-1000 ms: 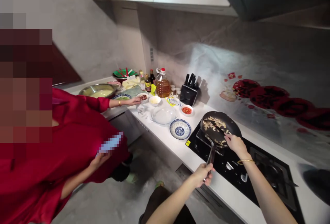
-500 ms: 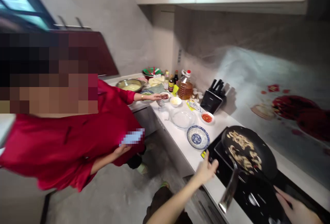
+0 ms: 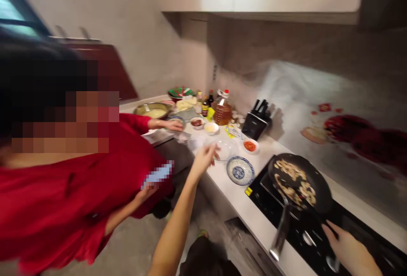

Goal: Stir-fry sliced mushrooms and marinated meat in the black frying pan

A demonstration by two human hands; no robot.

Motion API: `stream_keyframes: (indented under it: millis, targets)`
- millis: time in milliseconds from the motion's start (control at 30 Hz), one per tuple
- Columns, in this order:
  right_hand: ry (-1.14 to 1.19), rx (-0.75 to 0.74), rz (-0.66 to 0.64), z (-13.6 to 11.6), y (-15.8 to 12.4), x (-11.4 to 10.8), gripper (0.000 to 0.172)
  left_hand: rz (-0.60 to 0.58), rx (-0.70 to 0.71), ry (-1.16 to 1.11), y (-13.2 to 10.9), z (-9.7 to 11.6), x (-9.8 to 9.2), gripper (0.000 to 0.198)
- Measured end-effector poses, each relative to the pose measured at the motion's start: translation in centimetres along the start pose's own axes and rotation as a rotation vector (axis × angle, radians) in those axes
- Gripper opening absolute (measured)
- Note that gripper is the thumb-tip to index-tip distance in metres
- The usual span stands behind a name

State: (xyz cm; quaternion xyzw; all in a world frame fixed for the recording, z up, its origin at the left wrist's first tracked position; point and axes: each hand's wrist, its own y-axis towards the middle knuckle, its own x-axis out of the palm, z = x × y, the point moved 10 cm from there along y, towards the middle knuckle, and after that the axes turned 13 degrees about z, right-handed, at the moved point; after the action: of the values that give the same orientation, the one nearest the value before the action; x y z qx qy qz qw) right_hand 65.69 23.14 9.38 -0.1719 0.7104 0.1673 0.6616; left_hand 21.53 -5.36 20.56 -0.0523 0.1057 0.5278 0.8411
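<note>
Head view: left hand (image 3: pixel 205 160) near glass dish (image 3: pixel 227 149), right hand (image 3: pixel 349 243) gripping utensil (image 3: pixel 314 213).

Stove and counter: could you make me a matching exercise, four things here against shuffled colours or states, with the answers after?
1. frying pan
2. patterned plate
3. jug
4. camera wearer's right hand

A. blue and white
B. holding a dark utensil
C. has food inside
D. topped with a red cap

Pairs: 1-C; 2-A; 3-D; 4-B
</note>
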Motion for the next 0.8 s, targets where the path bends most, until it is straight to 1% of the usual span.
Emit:
stream_keyframes:
  millis: [33, 67, 100, 133, 167, 200, 233, 267, 333, 400, 433, 467, 533, 600, 667, 733, 800]
  targets:
    - [-0.005, 0.049, -0.060, 0.8, -0.7, -0.3, 0.047, -0.181, -0.071, 0.029, -3.2, -2.5, 4.4, 0.060]
    - [-0.011, 0.079, -0.091, 1.2, -1.3, -0.9, 0.048, -0.359, -0.138, 0.067, -6.7, -4.9, 8.6, 0.062]
    - [-0.019, 0.096, -0.111, 1.4, -1.6, -1.8, 0.048, -0.497, -0.187, 0.123, -10.1, -7.3, 12.1, 0.065]
    - [-0.028, 0.095, -0.119, 1.3, -1.6, -2.6, 0.047, -0.614, -0.226, 0.184, -13.4, -9.4, 15.3, 0.066]
    - [-0.032, 0.085, -0.127, 1.1, -1.5, -3.4, 0.045, -0.695, -0.251, 0.229, -16.1, -11.2, 17.9, 0.067]
    - [-0.033, 0.071, -0.135, 0.7, -1.3, -4.0, 0.043, -0.744, -0.264, 0.248, -18.4, -12.5, 20.2, 0.068]
    - [-0.034, 0.057, -0.140, 0.1, -0.9, -4.4, 0.041, -0.784, -0.262, 0.236, -20.3, -13.4, 22.4, 0.067]
    - [-0.035, 0.050, -0.140, -0.4, -0.4, -4.6, 0.040, -0.830, -0.311, 0.188, -22.0, -14.2, 24.3, 0.065]
    - [-0.044, 0.066, -0.113, -1.6, 0.9, -4.6, 0.039, -0.867, -0.534, 0.008, -24.8, -15.5, 27.1, 0.061]
    - [-0.053, 0.106, -0.055, -2.7, 2.7, -4.4, 0.041, -0.827, -0.780, -0.166, -26.5, -16.6, 28.7, 0.059]
    - [-0.051, 0.127, -0.024, -3.2, 3.6, -4.2, 0.042, -0.793, -0.859, -0.224, -26.8, -16.9, 29.1, 0.058]
    - [-0.047, 0.144, 0.005, -3.7, 4.6, -3.9, 0.043, -0.768, -0.900, -0.259, -27.0, -17.1, 29.4, 0.056]
    - [-0.026, 0.171, 0.033, -4.4, 6.4, -3.1, 0.043, -0.761, -0.910, -0.296, -27.0, -17.1, 29.7, 0.053]
    - [0.009, 0.184, 0.008, -4.5, 7.5, -2.2, 0.041, -0.767, -0.886, -0.326, -26.8, -16.9, 29.9, 0.052]
    - [0.043, 0.169, -0.041, -4.1, 7.8, -1.9, 0.039, -0.762, -0.874, -0.343, -26.7, -16.6, 29.8, 0.052]
    - [0.059, 0.128, -0.066, -3.2, 7.1, -2.8, 0.038, -0.759, -0.885, -0.344, -26.8, -16.5, 29.7, 0.054]
    - [0.050, 0.078, -0.069, -1.8, 5.7, -4.5, 0.037, -0.759, -0.901, -0.340, -26.9, -16.5, 29.6, 0.055]
